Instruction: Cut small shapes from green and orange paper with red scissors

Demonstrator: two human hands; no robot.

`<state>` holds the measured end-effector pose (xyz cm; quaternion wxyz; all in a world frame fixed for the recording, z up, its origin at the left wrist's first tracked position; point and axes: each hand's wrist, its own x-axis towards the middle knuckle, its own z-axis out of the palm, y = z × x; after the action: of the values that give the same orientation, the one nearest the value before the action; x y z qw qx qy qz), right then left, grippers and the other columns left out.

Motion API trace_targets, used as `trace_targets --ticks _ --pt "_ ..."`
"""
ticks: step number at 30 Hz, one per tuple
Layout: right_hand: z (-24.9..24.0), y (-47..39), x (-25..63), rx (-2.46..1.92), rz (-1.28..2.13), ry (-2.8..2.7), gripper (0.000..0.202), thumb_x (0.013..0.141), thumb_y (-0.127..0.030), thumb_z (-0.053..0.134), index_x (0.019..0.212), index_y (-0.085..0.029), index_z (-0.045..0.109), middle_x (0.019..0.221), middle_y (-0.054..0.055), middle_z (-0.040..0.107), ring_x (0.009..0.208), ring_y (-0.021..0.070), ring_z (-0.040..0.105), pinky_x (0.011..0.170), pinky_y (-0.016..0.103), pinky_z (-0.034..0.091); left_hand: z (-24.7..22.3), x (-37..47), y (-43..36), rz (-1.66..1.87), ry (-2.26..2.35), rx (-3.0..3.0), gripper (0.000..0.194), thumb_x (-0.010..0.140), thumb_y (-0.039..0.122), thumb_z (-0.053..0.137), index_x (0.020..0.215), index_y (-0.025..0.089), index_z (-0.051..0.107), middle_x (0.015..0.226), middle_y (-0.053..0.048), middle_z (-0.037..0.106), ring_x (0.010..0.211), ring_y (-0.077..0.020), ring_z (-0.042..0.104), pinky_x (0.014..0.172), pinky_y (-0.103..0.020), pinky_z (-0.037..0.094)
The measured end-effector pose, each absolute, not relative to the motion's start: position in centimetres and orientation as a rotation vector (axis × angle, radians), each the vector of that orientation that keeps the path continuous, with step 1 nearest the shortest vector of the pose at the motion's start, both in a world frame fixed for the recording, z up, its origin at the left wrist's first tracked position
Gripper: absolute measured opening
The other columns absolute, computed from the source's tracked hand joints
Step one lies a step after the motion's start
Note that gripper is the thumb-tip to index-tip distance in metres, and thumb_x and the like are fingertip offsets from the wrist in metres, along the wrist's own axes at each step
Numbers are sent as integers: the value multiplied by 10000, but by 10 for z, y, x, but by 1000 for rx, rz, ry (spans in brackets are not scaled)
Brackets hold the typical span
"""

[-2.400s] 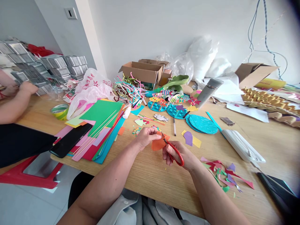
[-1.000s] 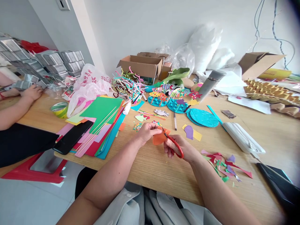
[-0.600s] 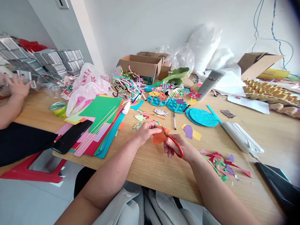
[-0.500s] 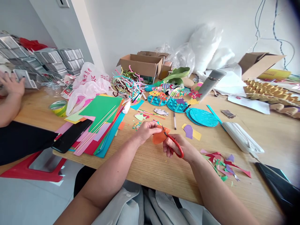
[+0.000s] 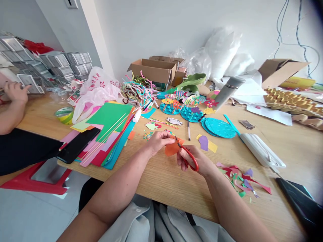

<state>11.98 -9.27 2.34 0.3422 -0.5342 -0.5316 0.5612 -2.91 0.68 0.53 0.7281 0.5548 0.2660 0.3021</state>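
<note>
Left hand: the left hand [image 5: 158, 141] pinches the orange paper [image 5: 172, 148] at its top edge, fingers pressed together on it, lifting the sheet just clear of the desk [image 5: 164, 181] so the blades can pass under.
Right hand: the right hand [image 5: 194, 160] has its fingers threaded through the red scissors [image 5: 188, 157], curled tight round the handles; the blade tips sit at the paper's right edge, and how far they gape is too small to tell.
Paper: held in the air between both hands, near the front of the desk, above bare wood.
Room in front: open wood lies between the hands and the near desk edge, so both forearms have space to swing.
Right side: a heap of paper scraps [image 5: 239, 179] lies just beside the right wrist; beyond it a white tray [image 5: 262, 151].
Left side: a stack of coloured sheets [image 5: 108, 134] with thin sticks on top and a black phone [image 5: 78, 144], overhanging the desk edge.
Behind: blue discs [image 5: 218, 127] and a purple cutout [image 5: 203, 142], near but apart.
Far left: another person's hand [image 5: 15, 92] rests by the stacked boxes, well apart.
</note>
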Motion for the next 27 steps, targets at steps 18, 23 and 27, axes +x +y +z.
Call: trace_targets --ticks 18,23,27 --pt "25 -93 118 -1419 1458 -1341 546 763 -666 499 596 -147 532 526 22 574 394 99 546 354 186 359 7 -28 7 681 646 1174 227 604 318 700 690 125 617 673 -8 604 641 -103 526 651 -239 391" --pt "25 -93 118 -1400 1473 -1353 549 769 -665 494 606 -142 540 524 23 574 405 102 555 363 186 371 6 -28 7 706 630 1186 216 604 306 700 673 122 609 656 -5 598 630 -98 519 654 -240 390" --pt "24 -92 118 -1375 1472 -1363 546 761 -662 513 626 -135 550 533 23 578 419 99 565 395 188 407 4 -27 7 698 624 1199 216 610 307 699 667 121 606 658 -7 597 615 -94 509 635 -236 379"
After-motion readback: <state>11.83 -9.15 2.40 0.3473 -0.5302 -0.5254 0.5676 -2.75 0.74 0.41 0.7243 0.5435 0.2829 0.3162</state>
